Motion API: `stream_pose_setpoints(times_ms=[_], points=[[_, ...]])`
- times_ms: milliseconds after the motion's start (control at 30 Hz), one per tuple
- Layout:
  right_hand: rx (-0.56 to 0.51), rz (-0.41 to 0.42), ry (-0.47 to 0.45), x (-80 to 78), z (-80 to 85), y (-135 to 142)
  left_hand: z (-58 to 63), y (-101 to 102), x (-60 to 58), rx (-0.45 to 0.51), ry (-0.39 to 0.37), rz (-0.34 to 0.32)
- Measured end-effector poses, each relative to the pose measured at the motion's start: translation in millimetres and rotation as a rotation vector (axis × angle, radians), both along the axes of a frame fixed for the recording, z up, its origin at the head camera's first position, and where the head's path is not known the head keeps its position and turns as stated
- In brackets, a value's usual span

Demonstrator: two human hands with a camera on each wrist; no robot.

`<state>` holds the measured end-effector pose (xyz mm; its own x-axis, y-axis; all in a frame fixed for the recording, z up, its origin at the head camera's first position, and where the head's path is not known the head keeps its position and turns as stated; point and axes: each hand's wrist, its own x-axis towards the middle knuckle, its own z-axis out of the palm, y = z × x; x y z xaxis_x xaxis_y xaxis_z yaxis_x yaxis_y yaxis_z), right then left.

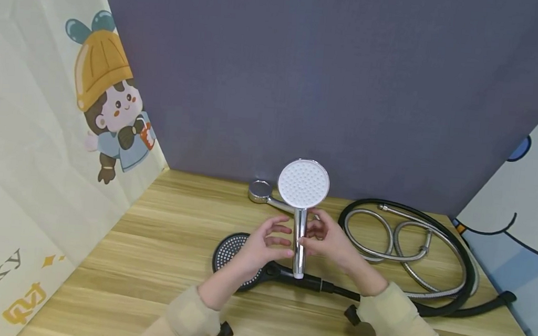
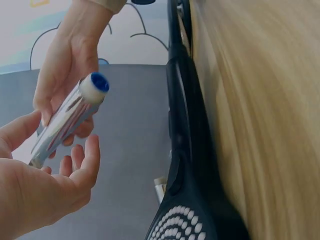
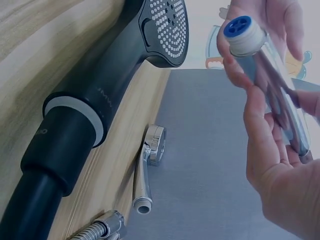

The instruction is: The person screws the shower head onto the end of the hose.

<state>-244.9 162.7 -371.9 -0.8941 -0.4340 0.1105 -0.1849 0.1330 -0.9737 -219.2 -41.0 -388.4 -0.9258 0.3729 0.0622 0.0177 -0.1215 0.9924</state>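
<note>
The right hand (image 1: 329, 241) pinches the silver handle (image 1: 299, 244) of a shower head (image 1: 303, 184) between thumb and fingers, keeping it off the table (image 1: 160, 286). The left hand (image 1: 260, 249) is spread in a loose curve on the other side of that handle, thumb below and fingers above; whether its fingertips touch the metal, I cannot tell. So the shower head is between the two hands, its round white face above them and turned toward the person, its white end pointing down below them. A blue insert (image 2: 100, 82) shows inside that end in the left wrist view. Beneath the left hand and its forearm lies a black shower head (image 1: 228, 249), partly covered by them, with its handle running under the hands toward the right forearm. A smaller silver shower head (image 1: 260, 189) lies beyond the hands, its handle passing behind the raised one. To the right of the right hand, a black hose (image 1: 466, 278) and silver hose (image 1: 425, 295) lie in overlapping loops. Pale sleeves (image 1: 191, 315) reach both wrists, and a grey wall (image 1: 327, 88) stands beyond the hands.
</note>
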Motion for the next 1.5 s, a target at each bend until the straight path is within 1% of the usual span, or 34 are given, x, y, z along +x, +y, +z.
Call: stream_pose_setpoints(times_ms=[167,400,567,667,800,933,1033,1233,1300,1367,1467,1500], points=[[0.009,0.001,0.024,-0.4,-1.2,-1.1,-3.6,5.8,-0.4,-0.019,0.011,-0.009],[-0.014,0.002,0.029,-0.6,-2.1,-2.3,-5.3,10.6,-2.6,-0.061,0.046,0.009],[-0.03,-0.014,0.021,1.6,-1.5,-3.8,-6.1,12.5,-4.2,-0.091,0.073,0.021],[-0.037,-0.022,0.008,2.5,-1.0,-4.7,-5.9,13.1,-4.7,-0.108,0.076,0.028],[-0.047,-0.022,-0.009,2.3,-1.5,-5.3,-6.3,13.7,-5.6,-0.115,0.067,0.03],[-0.059,-0.018,-0.021,2.3,-2.2,-5.9,-7.7,14.2,-6.6,-0.106,0.054,0.014],[-0.06,-0.013,-0.012,2.5,-3.1,-6.2,-8.7,14.4,-7.1,-0.098,0.052,0.005],[0.016,-0.011,0.064,1.7,-4.9,-4.3,-9.7,14.6,-5.8,-0.061,0.027,-0.009],[0.026,-0.002,0.062,1.7,-3.3,-3.0,-9.6,14.3,-5.2,-0.05,0.017,-0.009],[0.02,0.009,0.038,1.6,-0.9,-0.7,-9.2,13.3,-4.8,-0.046,0.013,-0.005],[0.03,0.003,0.023,1.6,3.6,4.7,-7.9,10.5,-4.4,-0.047,0.005,0.01],[0.044,-0.005,0.032,1.2,4.8,7.0,-7.2,9.3,-4.3,-0.049,0.001,0.015]])
